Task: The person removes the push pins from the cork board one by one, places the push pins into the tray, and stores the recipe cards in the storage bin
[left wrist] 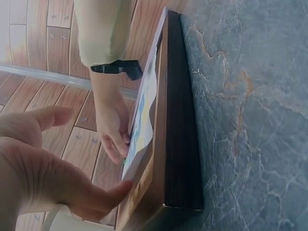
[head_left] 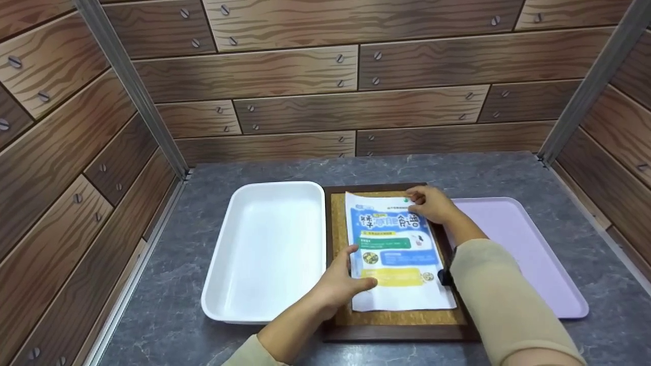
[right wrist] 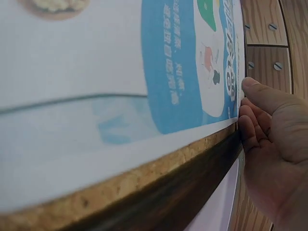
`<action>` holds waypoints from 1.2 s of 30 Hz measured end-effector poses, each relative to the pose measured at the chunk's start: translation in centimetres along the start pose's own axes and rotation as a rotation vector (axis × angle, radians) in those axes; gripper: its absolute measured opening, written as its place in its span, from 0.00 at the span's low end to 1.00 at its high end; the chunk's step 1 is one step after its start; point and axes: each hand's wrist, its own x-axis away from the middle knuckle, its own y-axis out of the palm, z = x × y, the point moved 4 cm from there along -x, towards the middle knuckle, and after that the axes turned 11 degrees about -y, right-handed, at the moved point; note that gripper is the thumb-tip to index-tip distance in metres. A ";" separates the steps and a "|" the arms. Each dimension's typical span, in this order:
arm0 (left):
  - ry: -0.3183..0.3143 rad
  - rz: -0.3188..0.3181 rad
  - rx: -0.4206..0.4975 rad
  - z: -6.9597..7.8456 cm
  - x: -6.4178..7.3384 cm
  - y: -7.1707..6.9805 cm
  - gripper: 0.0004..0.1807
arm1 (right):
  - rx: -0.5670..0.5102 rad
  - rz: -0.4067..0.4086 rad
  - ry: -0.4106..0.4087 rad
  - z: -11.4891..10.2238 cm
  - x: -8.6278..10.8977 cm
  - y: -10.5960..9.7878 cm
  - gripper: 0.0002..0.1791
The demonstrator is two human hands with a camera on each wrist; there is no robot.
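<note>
A printed paper sheet (head_left: 396, 254) with blue, green and yellow panels lies on a cork board (head_left: 339, 229) in a dark wooden frame (left wrist: 180, 120). At the sheet's upper right corner, my right hand (head_left: 432, 203) pinches the paper between thumb and curled fingers. My left hand (head_left: 338, 282) is at the sheet's left edge with fingers spread; its thumb reaches over the lower part of the print. In the left wrist view the sheet's surface waves up slightly from the board. The right wrist view shows the right thumb (right wrist: 262, 94) and fingers close at the paper's corner.
A deep white tray (head_left: 216, 274) stands against the board's left side. To the right, partly behind the right arm, lies a flat lilac tray (head_left: 539, 254). Wood-patterned panels (head_left: 295, 71) enclose the grey marbled table (head_left: 168, 284) at the back and sides.
</note>
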 end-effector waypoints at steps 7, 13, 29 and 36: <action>-0.028 0.019 0.059 -0.3 -0.3 0.1 0.43 | 0.037 0.050 0.017 -0.1 -0.7 0.2 0.16; -0.040 -0.003 0.090 -0.5 -0.5 0.4 0.46 | 0.055 0.062 0.031 0.0 -0.9 0.5 0.13; -0.014 -0.012 0.179 -0.5 -0.2 0.3 0.50 | 0.060 0.133 0.113 -0.4 -1.6 0.2 0.10; -0.027 -0.016 0.195 -0.7 -0.2 0.4 0.52 | 0.039 0.149 0.130 -0.3 -1.3 0.5 0.09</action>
